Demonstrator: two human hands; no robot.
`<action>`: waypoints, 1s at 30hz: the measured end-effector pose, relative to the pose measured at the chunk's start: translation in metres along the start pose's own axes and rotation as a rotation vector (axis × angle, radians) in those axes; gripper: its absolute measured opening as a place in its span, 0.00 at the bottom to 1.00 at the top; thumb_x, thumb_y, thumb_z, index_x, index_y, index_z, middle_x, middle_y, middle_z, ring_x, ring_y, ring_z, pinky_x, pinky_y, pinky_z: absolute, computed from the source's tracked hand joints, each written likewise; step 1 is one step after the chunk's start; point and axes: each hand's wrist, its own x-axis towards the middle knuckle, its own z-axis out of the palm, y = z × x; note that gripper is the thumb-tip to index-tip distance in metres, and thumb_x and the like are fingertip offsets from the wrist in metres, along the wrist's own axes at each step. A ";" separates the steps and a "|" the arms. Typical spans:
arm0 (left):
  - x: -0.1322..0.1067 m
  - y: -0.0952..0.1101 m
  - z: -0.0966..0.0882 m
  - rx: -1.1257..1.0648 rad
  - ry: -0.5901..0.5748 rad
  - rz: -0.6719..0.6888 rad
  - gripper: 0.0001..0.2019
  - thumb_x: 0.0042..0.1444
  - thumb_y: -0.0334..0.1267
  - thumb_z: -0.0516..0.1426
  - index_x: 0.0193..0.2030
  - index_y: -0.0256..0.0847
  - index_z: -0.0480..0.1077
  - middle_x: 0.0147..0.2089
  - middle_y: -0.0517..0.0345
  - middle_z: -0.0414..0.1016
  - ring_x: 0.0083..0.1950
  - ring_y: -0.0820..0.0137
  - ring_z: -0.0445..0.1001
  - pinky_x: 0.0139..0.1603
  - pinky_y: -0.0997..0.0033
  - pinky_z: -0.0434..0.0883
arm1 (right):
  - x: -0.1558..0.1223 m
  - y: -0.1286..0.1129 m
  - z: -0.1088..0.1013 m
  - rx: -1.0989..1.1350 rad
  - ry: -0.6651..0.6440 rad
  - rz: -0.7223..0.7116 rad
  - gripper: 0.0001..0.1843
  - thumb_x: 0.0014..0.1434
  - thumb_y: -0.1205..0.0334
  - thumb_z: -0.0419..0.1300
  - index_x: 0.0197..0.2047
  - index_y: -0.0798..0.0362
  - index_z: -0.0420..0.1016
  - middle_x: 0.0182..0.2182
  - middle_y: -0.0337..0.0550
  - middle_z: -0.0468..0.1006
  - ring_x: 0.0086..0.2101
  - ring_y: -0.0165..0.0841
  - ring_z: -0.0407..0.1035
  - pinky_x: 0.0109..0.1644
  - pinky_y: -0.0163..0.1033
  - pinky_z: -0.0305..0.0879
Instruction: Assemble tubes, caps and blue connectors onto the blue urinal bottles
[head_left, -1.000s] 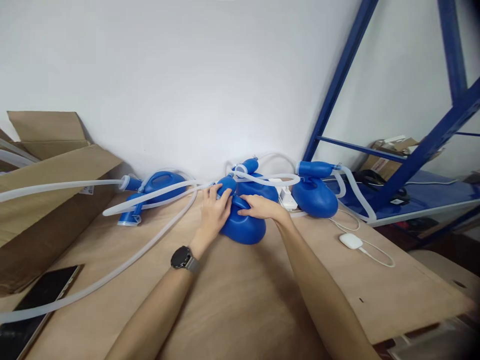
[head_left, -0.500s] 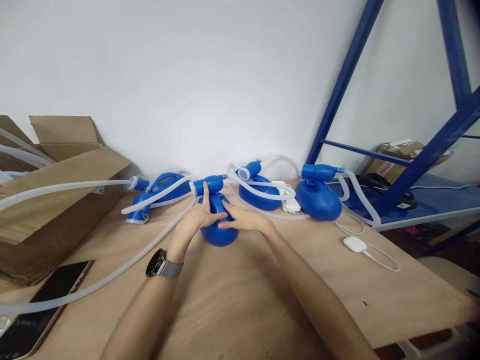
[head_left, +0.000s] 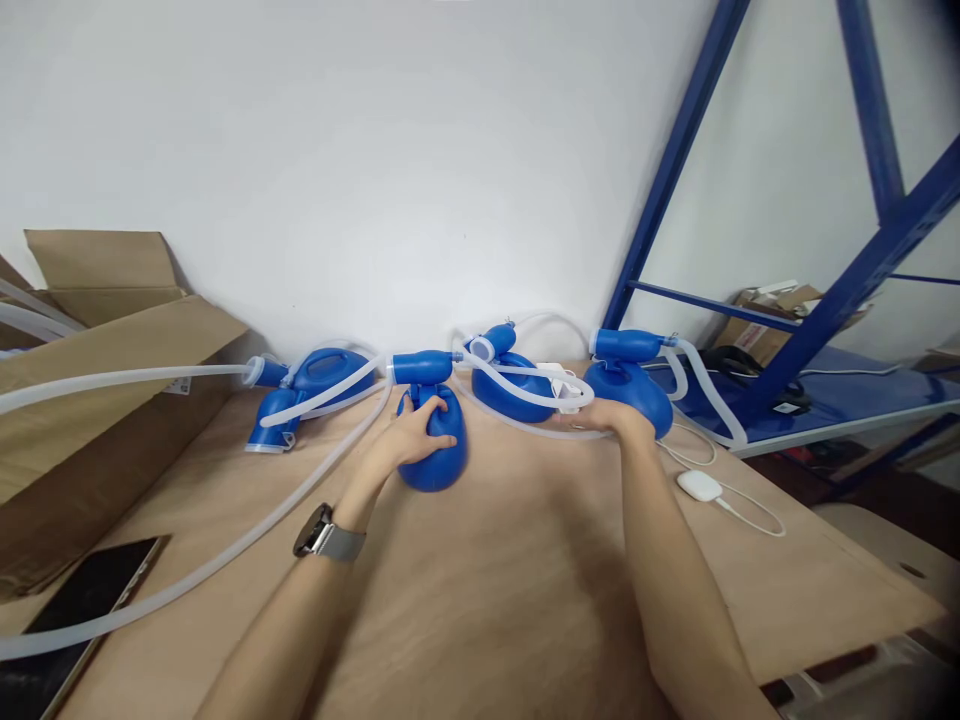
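Note:
My left hand [head_left: 420, 432] is closed round the handle of a blue plastic urinal bottle [head_left: 442, 470] that rests on the table. This bottle has a wide blue neck piece [head_left: 424, 367] with a clear tube running from it. Off to the right, my right hand [head_left: 607, 415] reaches in between another blue bottle [head_left: 510, 390] and a third blue bottle [head_left: 637, 395]. It is beside the looped white tube [head_left: 577, 388]; its fingers are partly hidden and blurred, so their grip is unclear. Farther left lies another blue bottle [head_left: 334, 372] with tubing.
A cardboard box [head_left: 150, 350] stands at the left, with a phone-like black tablet [head_left: 82, 610] in front of it. A white power strip [head_left: 559, 375], a white charger [head_left: 700, 487] with a cable, and a blue metal rack [head_left: 675, 150] are at the right.
My right hand has left the near blue bottle and moved right to the tube and the other bottles. My left hand stays on its bottle. The view has shifted slightly.

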 end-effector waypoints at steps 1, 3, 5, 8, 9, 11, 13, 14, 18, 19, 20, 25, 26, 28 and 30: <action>0.000 0.004 0.003 0.005 0.003 0.015 0.27 0.54 0.52 0.64 0.59 0.47 0.69 0.64 0.42 0.69 0.72 0.42 0.61 0.67 0.46 0.64 | 0.001 0.001 0.001 -0.006 0.016 0.034 0.36 0.50 0.38 0.73 0.55 0.52 0.81 0.52 0.57 0.83 0.52 0.55 0.77 0.57 0.56 0.74; -0.001 0.013 0.006 0.007 -0.020 0.068 0.22 0.51 0.49 0.66 0.51 0.46 0.69 0.53 0.47 0.73 0.67 0.45 0.64 0.64 0.49 0.66 | 0.004 -0.003 0.003 -0.031 0.046 0.105 0.39 0.57 0.37 0.67 0.63 0.54 0.74 0.59 0.63 0.78 0.58 0.58 0.73 0.62 0.60 0.69; -0.005 0.022 0.005 -0.004 -0.077 0.151 0.20 0.49 0.46 0.68 0.45 0.47 0.67 0.46 0.54 0.74 0.61 0.51 0.68 0.59 0.57 0.68 | 0.007 -0.010 0.005 -0.049 0.104 0.159 0.43 0.63 0.37 0.61 0.71 0.58 0.63 0.65 0.70 0.70 0.63 0.62 0.67 0.66 0.65 0.62; -0.012 0.033 0.001 -0.024 -0.166 0.257 0.19 0.47 0.43 0.68 0.42 0.47 0.66 0.42 0.60 0.72 0.53 0.57 0.70 0.52 0.65 0.69 | 0.011 -0.019 0.007 -0.042 0.258 0.153 0.52 0.63 0.40 0.62 0.76 0.61 0.45 0.70 0.75 0.60 0.68 0.63 0.60 0.68 0.66 0.59; -0.014 0.036 0.000 -0.031 -0.189 0.282 0.18 0.47 0.43 0.68 0.42 0.46 0.66 0.42 0.61 0.71 0.52 0.59 0.70 0.51 0.66 0.69 | 0.012 -0.021 0.007 -0.012 0.328 0.109 0.55 0.60 0.41 0.64 0.77 0.61 0.42 0.70 0.75 0.59 0.68 0.62 0.59 0.68 0.64 0.59; -0.017 0.039 -0.002 -0.045 -0.237 0.333 0.17 0.48 0.42 0.67 0.42 0.46 0.66 0.42 0.61 0.71 0.51 0.61 0.69 0.49 0.67 0.68 | 0.017 -0.024 0.008 0.116 0.455 -0.022 0.59 0.55 0.45 0.69 0.76 0.60 0.40 0.71 0.73 0.57 0.68 0.58 0.60 0.69 0.60 0.61; -0.018 0.041 -0.003 -0.061 -0.297 0.388 0.18 0.48 0.41 0.68 0.43 0.46 0.67 0.43 0.62 0.71 0.50 0.62 0.69 0.47 0.69 0.67 | 0.021 -0.026 0.006 0.359 0.523 -0.121 0.61 0.51 0.49 0.72 0.75 0.57 0.40 0.71 0.71 0.57 0.67 0.53 0.64 0.68 0.56 0.64; -0.018 0.041 -0.003 -0.068 -0.327 0.414 0.18 0.47 0.40 0.69 0.42 0.46 0.67 0.44 0.62 0.71 0.49 0.63 0.68 0.47 0.70 0.67 | 0.023 -0.027 0.005 0.508 0.533 -0.143 0.60 0.49 0.50 0.73 0.73 0.54 0.42 0.71 0.70 0.58 0.65 0.51 0.66 0.66 0.54 0.67; -0.020 0.044 -0.004 -0.080 -0.420 0.458 0.19 0.47 0.41 0.69 0.43 0.47 0.69 0.45 0.62 0.70 0.47 0.64 0.68 0.43 0.70 0.65 | 0.023 -0.026 -0.002 0.875 0.498 -0.161 0.41 0.54 0.51 0.69 0.64 0.46 0.52 0.61 0.60 0.73 0.58 0.44 0.75 0.56 0.48 0.76; -0.021 0.045 -0.003 -0.077 -0.439 0.461 0.19 0.47 0.42 0.69 0.44 0.47 0.69 0.45 0.62 0.70 0.47 0.64 0.68 0.42 0.70 0.65 | 0.022 -0.025 -0.005 0.882 0.493 -0.164 0.35 0.55 0.49 0.68 0.60 0.46 0.57 0.57 0.57 0.77 0.55 0.44 0.77 0.55 0.47 0.76; -0.022 0.047 -0.003 -0.072 -0.457 0.464 0.19 0.48 0.43 0.69 0.45 0.47 0.69 0.45 0.62 0.70 0.47 0.64 0.68 0.42 0.70 0.65 | 0.020 -0.024 -0.007 0.871 0.493 -0.164 0.29 0.56 0.47 0.67 0.55 0.46 0.62 0.52 0.54 0.79 0.52 0.44 0.78 0.54 0.48 0.77; -0.025 0.050 -0.004 -0.056 -0.493 0.501 0.21 0.49 0.45 0.68 0.49 0.49 0.70 0.53 0.60 0.70 0.52 0.61 0.68 0.46 0.68 0.66 | 0.003 -0.022 -0.019 0.736 0.251 -0.189 0.20 0.53 0.41 0.70 0.37 0.47 0.73 0.37 0.49 0.81 0.41 0.47 0.80 0.53 0.55 0.76; -0.026 0.050 -0.005 -0.065 -0.497 0.498 0.20 0.50 0.46 0.68 0.48 0.49 0.71 0.52 0.60 0.70 0.51 0.62 0.69 0.46 0.68 0.66 | -0.001 -0.023 -0.022 0.704 0.169 -0.197 0.20 0.52 0.42 0.71 0.36 0.47 0.74 0.35 0.49 0.82 0.39 0.46 0.80 0.51 0.55 0.77; -0.026 0.051 -0.009 -0.075 -0.496 0.461 0.17 0.53 0.52 0.66 0.45 0.48 0.70 0.46 0.61 0.72 0.47 0.63 0.69 0.42 0.69 0.65 | -0.011 -0.028 -0.028 0.664 0.069 -0.211 0.19 0.51 0.45 0.74 0.35 0.50 0.77 0.34 0.49 0.83 0.37 0.45 0.80 0.49 0.52 0.77; -0.028 0.050 -0.015 -0.056 -0.469 0.391 0.18 0.56 0.58 0.62 0.39 0.47 0.70 0.38 0.62 0.70 0.43 0.64 0.69 0.39 0.68 0.63 | -0.020 -0.034 -0.034 0.618 0.023 -0.237 0.18 0.51 0.47 0.74 0.36 0.52 0.79 0.35 0.50 0.84 0.38 0.44 0.80 0.49 0.49 0.76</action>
